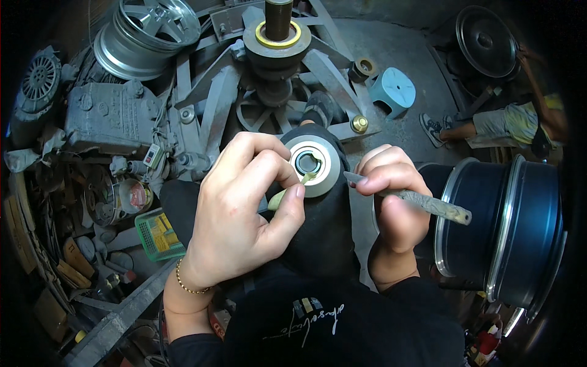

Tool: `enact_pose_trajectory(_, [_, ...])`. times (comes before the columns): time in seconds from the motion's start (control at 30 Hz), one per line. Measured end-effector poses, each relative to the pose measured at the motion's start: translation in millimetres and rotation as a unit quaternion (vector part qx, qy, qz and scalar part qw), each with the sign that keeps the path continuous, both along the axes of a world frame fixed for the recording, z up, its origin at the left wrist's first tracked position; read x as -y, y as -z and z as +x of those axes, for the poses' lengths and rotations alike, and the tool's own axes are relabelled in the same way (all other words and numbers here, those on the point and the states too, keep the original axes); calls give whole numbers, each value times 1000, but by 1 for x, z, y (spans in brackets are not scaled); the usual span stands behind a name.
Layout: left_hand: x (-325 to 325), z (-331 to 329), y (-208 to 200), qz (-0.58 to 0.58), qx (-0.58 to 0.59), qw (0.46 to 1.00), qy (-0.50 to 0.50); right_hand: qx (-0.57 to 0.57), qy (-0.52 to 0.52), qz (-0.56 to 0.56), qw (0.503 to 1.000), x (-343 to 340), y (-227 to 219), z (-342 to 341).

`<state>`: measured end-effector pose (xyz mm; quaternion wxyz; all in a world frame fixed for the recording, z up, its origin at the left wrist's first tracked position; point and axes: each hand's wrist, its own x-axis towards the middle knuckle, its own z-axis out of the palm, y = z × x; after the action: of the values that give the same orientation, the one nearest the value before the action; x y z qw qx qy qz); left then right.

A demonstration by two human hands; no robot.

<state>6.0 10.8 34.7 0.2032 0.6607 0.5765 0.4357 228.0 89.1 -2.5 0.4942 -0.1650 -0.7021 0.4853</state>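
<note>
A pale, cone-shaped round part [329, 158] with a dark ring in its central hole rests on my dark-clothed leg. My left hand [247, 196] is at its left side, pinching a pale green-yellow strip [307, 178] between thumb and finger; the strip's end reaches the part's inner rim. A wider piece of the same colour shows below those fingers. In my right hand [396, 192], just right of the part, is a small knife [437, 207] with a grey, worn, wrapped-looking handle. Its short blade points left, apart from the part.
A metal stand with a yellow-ringed spindle [279, 35] rises ahead. Silver wheel rim [122, 52] and grey motor housing [101, 113] stand at left, above a green basket [147, 235]. Dark blue rims [526, 226] sit at right. Beyond are a blue stool [394, 92] and another person [507, 125].
</note>
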Motion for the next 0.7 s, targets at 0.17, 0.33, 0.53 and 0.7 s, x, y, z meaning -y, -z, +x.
enact_pose_trajectory(0.17, [-3,1,3,10,12,1000,-7,-18,53,-45,997,10,-1,-7])
enact_pose_trajectory(0.33, [-4,0,4,8,11,1000,-8,39,37,64,997,0,-4,-3])
enact_pose_trajectory(0.53, [-5,-1,3,1,19,1000,1,106,28,130,985,-2,-16,0])
enact_pose_trajectory(0.7, [-3,0,5,-9,22,1000,5,99,18,134,986,-7,-14,-4])
